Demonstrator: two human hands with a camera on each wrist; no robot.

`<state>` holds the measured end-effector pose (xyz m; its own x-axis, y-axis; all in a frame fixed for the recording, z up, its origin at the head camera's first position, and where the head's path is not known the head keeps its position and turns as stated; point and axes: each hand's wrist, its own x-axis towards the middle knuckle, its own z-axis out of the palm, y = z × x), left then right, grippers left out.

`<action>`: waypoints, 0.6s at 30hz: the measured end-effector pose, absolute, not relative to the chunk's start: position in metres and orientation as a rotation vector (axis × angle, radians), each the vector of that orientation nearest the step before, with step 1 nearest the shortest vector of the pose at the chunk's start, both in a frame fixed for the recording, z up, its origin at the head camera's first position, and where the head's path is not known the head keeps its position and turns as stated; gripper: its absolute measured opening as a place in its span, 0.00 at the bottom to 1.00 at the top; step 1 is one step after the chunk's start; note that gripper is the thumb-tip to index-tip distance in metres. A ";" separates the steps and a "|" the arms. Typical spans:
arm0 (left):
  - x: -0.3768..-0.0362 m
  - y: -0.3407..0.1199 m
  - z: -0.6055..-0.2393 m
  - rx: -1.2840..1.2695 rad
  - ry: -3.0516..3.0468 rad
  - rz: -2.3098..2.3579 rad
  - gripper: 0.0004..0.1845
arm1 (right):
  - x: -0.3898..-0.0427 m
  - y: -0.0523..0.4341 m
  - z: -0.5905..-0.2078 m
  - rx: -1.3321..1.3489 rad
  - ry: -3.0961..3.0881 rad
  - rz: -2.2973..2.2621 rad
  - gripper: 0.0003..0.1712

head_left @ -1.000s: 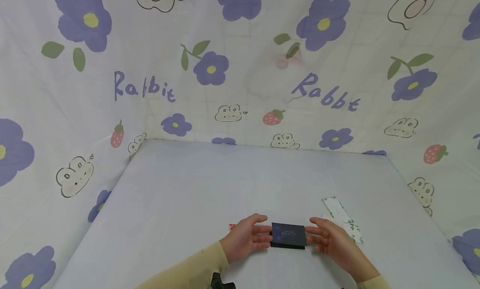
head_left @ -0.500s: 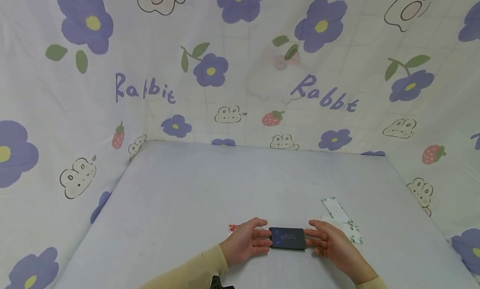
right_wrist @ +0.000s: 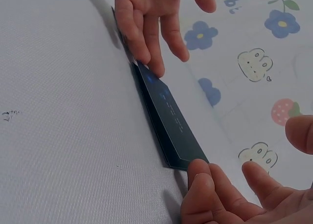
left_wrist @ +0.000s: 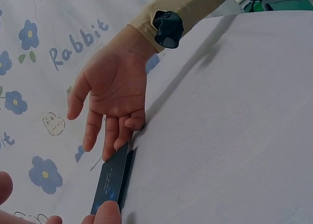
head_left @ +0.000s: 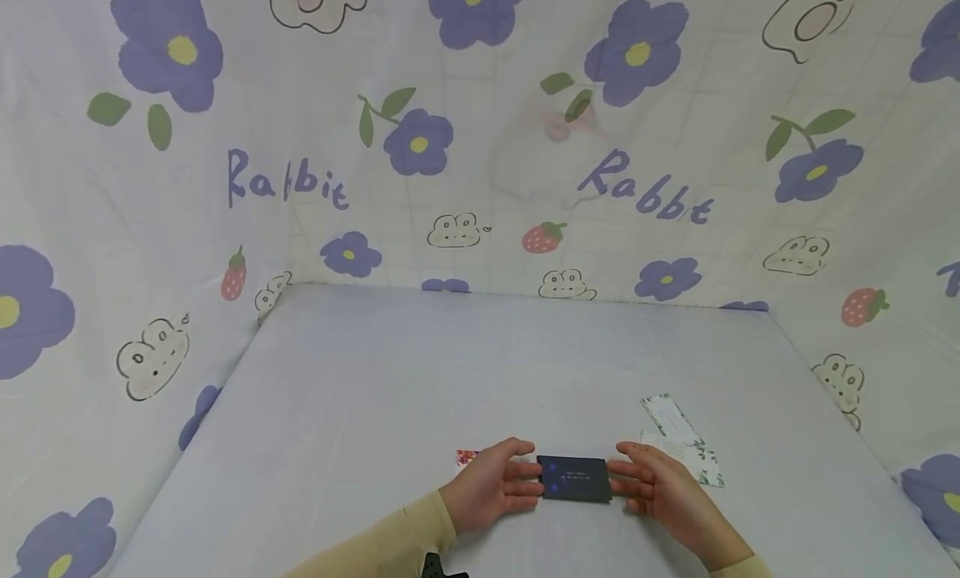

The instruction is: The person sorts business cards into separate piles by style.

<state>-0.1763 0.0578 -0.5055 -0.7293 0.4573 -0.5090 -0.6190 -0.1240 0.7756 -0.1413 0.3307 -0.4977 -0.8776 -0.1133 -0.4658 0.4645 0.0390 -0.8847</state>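
Note:
Between the two hands lies a dark card (head_left: 575, 479) with small pale print and blue spots, on top of another dark flat layer. In the right wrist view a narrow gap shows along the long edge of the dark card (right_wrist: 168, 117); whether it is one folded card or two, I cannot tell. My left hand (head_left: 491, 486) touches its left end with extended, relaxed fingers, thumb raised away. At the right end, the fingertips of my right hand (head_left: 663, 490) touch the card, its thumb also apart. Neither hand pinches it.
A red-patterned card (head_left: 466, 457) lies partly hidden behind the left hand. White cards with green leaf borders (head_left: 678, 424) lie beyond the right hand, one overlapping another. A white cloth (head_left: 420, 361) covers the table, and printed curtains (head_left: 480, 161) stand around it.
The upper dark card has shifted slightly toward me, and the layer that showed below its near edge is now mostly covered. Both hands stay at its ends, almost unmoved.

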 end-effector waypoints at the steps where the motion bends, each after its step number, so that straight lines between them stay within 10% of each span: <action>1: -0.177 0.058 -0.506 -0.189 1.431 1.923 0.33 | -0.141 0.331 -0.498 0.350 1.914 -1.891 0.37; 18: -0.177 0.058 -0.507 -0.196 1.428 1.943 0.33 | -0.139 0.328 -0.495 0.331 1.938 -1.875 0.41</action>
